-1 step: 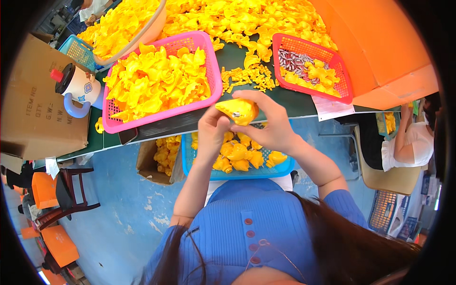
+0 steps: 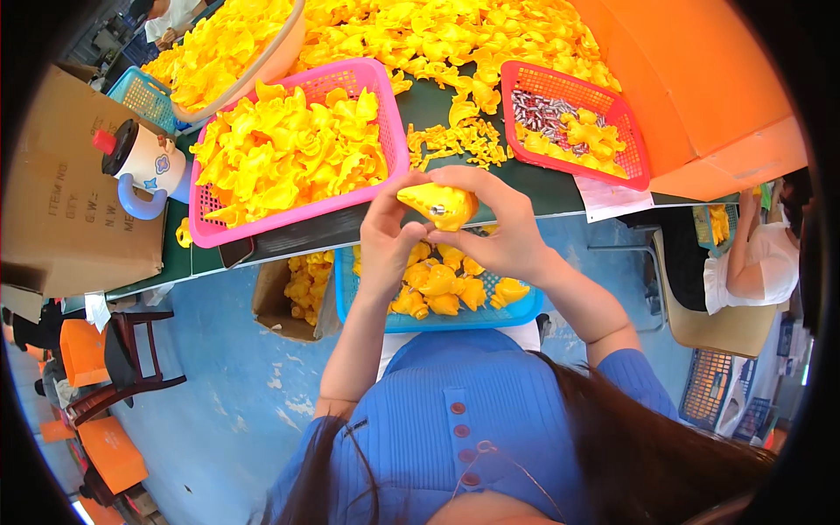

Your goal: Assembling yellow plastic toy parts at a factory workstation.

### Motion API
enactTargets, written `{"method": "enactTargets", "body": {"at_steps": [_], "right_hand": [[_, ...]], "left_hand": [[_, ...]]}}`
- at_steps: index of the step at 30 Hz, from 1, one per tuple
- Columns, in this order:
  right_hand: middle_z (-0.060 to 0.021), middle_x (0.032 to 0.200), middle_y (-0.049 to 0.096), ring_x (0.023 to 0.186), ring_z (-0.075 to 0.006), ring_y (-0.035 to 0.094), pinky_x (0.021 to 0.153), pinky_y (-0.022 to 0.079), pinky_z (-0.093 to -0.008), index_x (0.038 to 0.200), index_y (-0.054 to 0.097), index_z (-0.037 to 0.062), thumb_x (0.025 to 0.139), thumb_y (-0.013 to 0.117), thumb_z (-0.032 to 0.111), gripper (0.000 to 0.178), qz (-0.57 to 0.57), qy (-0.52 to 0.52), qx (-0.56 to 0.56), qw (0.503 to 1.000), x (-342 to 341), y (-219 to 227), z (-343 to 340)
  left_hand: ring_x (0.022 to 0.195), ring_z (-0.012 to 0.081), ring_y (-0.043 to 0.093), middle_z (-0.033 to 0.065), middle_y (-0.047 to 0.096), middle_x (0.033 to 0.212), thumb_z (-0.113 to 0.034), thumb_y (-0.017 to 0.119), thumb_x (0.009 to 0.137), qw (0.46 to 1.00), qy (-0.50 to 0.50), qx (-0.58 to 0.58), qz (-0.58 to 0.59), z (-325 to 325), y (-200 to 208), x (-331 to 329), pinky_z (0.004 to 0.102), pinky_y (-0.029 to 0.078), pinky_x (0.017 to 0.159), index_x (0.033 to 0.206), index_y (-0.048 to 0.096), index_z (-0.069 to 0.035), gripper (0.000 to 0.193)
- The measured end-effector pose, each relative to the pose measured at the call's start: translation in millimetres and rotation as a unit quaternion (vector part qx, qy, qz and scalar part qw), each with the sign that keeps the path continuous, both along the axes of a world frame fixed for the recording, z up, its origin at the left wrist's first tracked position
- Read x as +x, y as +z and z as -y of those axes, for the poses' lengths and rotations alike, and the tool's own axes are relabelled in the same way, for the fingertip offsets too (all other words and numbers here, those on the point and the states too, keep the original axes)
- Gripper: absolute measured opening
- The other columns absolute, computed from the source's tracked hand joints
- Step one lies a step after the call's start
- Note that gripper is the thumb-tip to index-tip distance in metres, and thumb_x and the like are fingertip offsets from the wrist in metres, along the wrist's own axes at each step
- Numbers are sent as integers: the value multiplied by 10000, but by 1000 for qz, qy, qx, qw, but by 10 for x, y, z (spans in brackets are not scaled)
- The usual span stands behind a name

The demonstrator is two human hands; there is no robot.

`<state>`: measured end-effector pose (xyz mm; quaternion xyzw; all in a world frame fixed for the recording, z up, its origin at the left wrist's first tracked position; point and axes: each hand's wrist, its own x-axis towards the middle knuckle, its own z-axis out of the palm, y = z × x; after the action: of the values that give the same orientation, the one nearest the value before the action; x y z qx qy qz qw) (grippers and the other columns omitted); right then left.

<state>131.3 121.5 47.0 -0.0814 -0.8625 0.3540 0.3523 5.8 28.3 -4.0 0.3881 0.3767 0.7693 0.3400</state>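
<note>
Gripped a tapered yellow plastic part (image 2: pixel 455 199) in the right hand (image 2: pixel 506 229), closing the fingers (image 2: pixel 479 178) over its rounded end with the thumb beneath. Curled the left hand (image 2: pixel 383 241) partway behind its pointed end, with contact too hidden to tell. Held this above a blue basket (image 2: pixel 437 323) of yellow parts. Faced a heaped pink basket (image 2: pixel 396 122) leftward and a red basket (image 2: pixel 637 144) rightward on the green table (image 2: pixel 549 196).

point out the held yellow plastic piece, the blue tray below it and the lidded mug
Yellow plastic piece (image 2: pixel 452 203), head view, on its body
Blue tray (image 2: pixel 455 324), head view, on near rim
Lidded mug (image 2: pixel 143 161), head view, on white side
</note>
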Motion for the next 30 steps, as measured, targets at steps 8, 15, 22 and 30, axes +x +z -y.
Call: {"method": "enactTargets", "body": {"at_steps": [8, 15, 22, 30], "right_hand": [[-124, 1075, 599, 1014, -237, 581, 872, 452, -319, 1098, 566, 22, 638, 786, 108, 517, 16, 60, -96, 993, 73, 139, 104], [-149, 1162, 558, 1072, -226, 548, 922, 430, -312, 1140, 544, 10, 644, 765, 33, 543, -58, 72, -195, 976, 101, 43, 109], [-155, 1115, 580, 1082, -269, 551, 909, 451, -344, 1106, 556, -15, 642, 753, -10, 505, -54, 55, -192, 978, 172, 98, 193], [-134, 1025, 630, 961, -242, 618, 818, 497, -304, 998, 599, 12, 659, 743, 6, 369, -123, 65, -119, 983, 180, 3, 131]], "left_hand": [[849, 103, 542, 33, 539, 948, -143, 762, 701, 998, -3, 61, -32, 98, -114, -128, 228, 450, 757, 1059, 616, -11, 409], [893, 117, 536, 36, 537, 962, -222, 788, 678, 995, -28, 56, 80, 104, -91, -93, 243, 449, 770, 988, 609, -23, 410], [1033, 219, 536, 128, 553, 1077, -210, 805, 630, 984, 29, 52, -168, 224, 151, -141, 308, 455, 862, 1066, 608, -21, 514], [962, 201, 549, 119, 554, 1030, -203, 802, 641, 985, 60, 50, -154, 251, 184, -61, 284, 470, 800, 1078, 600, -10, 519]]}}
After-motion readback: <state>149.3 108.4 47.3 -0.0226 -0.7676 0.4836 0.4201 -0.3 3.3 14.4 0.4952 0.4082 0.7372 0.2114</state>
